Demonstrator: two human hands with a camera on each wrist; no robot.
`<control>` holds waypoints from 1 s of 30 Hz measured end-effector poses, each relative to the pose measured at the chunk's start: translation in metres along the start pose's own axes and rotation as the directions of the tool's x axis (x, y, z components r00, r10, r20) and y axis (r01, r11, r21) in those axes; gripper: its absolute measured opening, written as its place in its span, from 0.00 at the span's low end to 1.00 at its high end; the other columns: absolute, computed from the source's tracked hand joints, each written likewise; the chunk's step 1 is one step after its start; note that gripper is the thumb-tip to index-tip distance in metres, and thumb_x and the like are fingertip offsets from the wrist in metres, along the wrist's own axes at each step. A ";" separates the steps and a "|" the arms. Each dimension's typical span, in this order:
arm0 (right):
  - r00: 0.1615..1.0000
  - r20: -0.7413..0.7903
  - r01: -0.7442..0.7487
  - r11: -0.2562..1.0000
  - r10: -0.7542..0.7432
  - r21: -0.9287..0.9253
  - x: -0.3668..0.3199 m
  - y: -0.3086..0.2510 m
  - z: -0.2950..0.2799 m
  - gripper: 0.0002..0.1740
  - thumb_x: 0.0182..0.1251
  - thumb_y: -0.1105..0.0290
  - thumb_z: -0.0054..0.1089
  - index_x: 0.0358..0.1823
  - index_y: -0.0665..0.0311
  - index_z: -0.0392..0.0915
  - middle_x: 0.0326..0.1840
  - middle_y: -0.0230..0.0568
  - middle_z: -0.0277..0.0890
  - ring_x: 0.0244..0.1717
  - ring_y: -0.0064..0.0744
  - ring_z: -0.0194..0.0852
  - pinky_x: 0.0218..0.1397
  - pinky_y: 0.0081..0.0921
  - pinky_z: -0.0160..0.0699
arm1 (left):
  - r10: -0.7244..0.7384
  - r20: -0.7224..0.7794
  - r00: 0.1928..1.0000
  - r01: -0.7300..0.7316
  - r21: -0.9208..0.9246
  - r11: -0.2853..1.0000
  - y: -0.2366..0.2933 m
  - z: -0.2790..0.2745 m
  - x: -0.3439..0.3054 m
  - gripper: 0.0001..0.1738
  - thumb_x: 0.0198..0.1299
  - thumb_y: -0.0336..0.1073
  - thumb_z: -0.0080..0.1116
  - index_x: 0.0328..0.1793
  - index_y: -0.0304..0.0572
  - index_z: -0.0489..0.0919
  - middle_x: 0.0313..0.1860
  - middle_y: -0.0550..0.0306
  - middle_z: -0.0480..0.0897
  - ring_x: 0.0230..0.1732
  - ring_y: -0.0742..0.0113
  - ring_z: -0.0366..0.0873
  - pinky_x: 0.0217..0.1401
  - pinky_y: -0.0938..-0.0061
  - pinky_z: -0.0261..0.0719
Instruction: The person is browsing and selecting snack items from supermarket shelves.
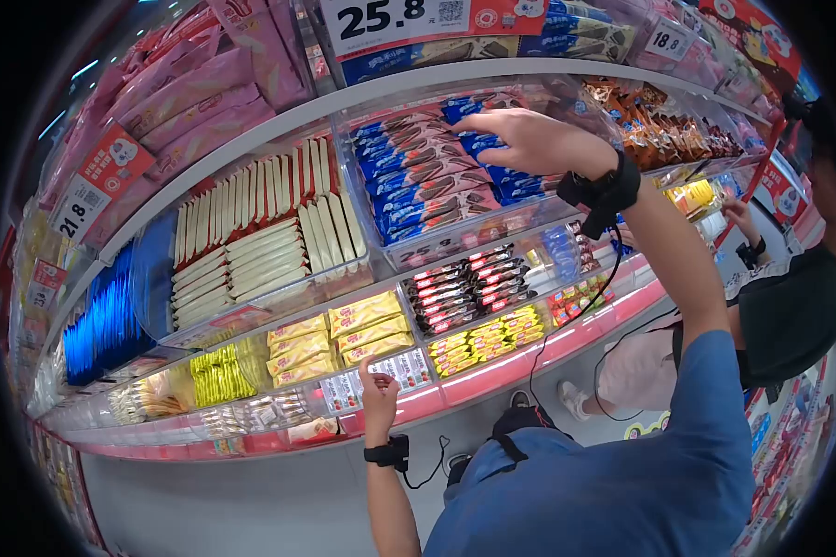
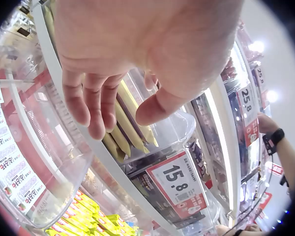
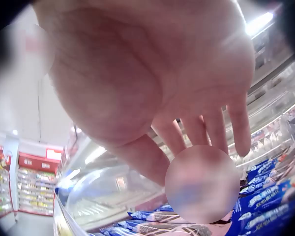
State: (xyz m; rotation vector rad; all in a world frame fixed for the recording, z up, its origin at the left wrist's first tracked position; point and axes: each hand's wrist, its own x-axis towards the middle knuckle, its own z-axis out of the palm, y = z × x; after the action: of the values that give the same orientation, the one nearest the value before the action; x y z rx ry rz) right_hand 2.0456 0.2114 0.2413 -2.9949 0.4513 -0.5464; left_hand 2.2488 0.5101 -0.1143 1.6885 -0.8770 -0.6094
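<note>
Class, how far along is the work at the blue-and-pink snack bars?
The bars in the bin's left part already look lined up in rows. The right hand is over the bin, fingers open; contact is unclear. The left hand visibly holds nothing. Left to do, probably: the bars near the right hand.

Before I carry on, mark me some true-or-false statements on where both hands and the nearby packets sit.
1. The right hand is over the bin of blue and pink packets. True.
2. The left hand is clenched in a fist. False: its fingers hang loosely, with nothing seen in them.
3. A price tag in the left wrist view reads 15.8. True.
4. In the head view, the green packets lie right of the pale yellow packets. False: they lie to the left.
</note>
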 end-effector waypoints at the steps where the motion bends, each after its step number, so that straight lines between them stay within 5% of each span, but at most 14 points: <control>1: 0.996 0.080 0.029 0.998 -0.025 -0.051 0.008 0.001 0.000 0.24 0.62 0.66 0.56 0.59 0.65 0.72 0.54 0.51 0.76 0.55 0.49 0.74 0.59 0.37 0.71 | -0.008 -0.004 1.000 0.008 -0.006 1.000 -0.001 0.001 0.001 0.36 0.55 0.24 0.54 0.70 0.47 0.57 0.35 0.55 0.77 0.34 0.68 0.76 0.37 0.74 0.75; 5: 0.943 0.307 0.157 0.986 -0.132 -0.059 0.042 0.001 0.014 0.26 0.62 0.65 0.57 0.63 0.63 0.70 0.62 0.50 0.72 0.61 0.49 0.69 0.64 0.38 0.68 | 0.009 -0.023 1.000 -0.009 -0.031 0.999 -0.006 0.004 0.000 0.36 0.55 0.25 0.54 0.70 0.48 0.57 0.35 0.55 0.76 0.35 0.68 0.75 0.37 0.75 0.75; 17: 0.917 0.378 0.188 0.973 -0.127 -0.132 0.050 -0.026 0.014 0.31 0.60 0.59 0.61 0.63 0.63 0.68 0.60 0.49 0.72 0.61 0.49 0.70 0.63 0.41 0.68 | -0.027 -0.018 0.999 0.028 0.012 1.000 0.010 0.000 -0.004 0.37 0.54 0.27 0.57 0.71 0.49 0.58 0.34 0.55 0.77 0.37 0.66 0.77 0.42 0.71 0.77; 20: 0.939 0.289 0.227 0.968 -0.188 -0.108 0.039 -0.056 -0.013 0.25 0.63 0.62 0.59 0.60 0.62 0.71 0.58 0.48 0.74 0.59 0.48 0.71 0.61 0.40 0.68 | -0.021 -0.010 1.000 0.021 0.006 1.000 0.009 0.001 -0.005 0.37 0.54 0.27 0.57 0.71 0.49 0.58 0.34 0.54 0.77 0.37 0.66 0.77 0.43 0.71 0.77; 23: 0.851 -0.077 0.504 0.848 -0.520 -0.162 0.023 -0.077 -0.025 0.16 0.58 0.71 0.59 0.48 0.65 0.76 0.42 0.44 0.75 0.47 0.44 0.74 0.51 0.38 0.72 | -0.029 0.002 1.000 0.029 -0.001 1.000 0.003 0.002 -0.004 0.38 0.53 0.26 0.57 0.71 0.49 0.58 0.34 0.54 0.77 0.37 0.66 0.77 0.43 0.70 0.77; 30: 0.679 -0.453 0.401 0.809 -0.578 -0.430 0.026 -0.126 -0.081 0.15 0.56 0.78 0.56 0.46 0.62 0.76 0.49 0.40 0.73 0.51 0.40 0.71 0.54 0.36 0.68 | -0.065 0.014 0.998 0.066 -0.069 0.995 0.000 0.001 0.001 0.37 0.55 0.28 0.57 0.71 0.50 0.57 0.32 0.54 0.77 0.36 0.65 0.77 0.42 0.71 0.77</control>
State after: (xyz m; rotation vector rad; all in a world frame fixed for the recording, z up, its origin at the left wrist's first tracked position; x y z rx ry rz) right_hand 2.0744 0.3234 0.3401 -3.1716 -0.3447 -1.5805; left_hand 2.2488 0.5087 -0.1147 1.6574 -0.8019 -0.6870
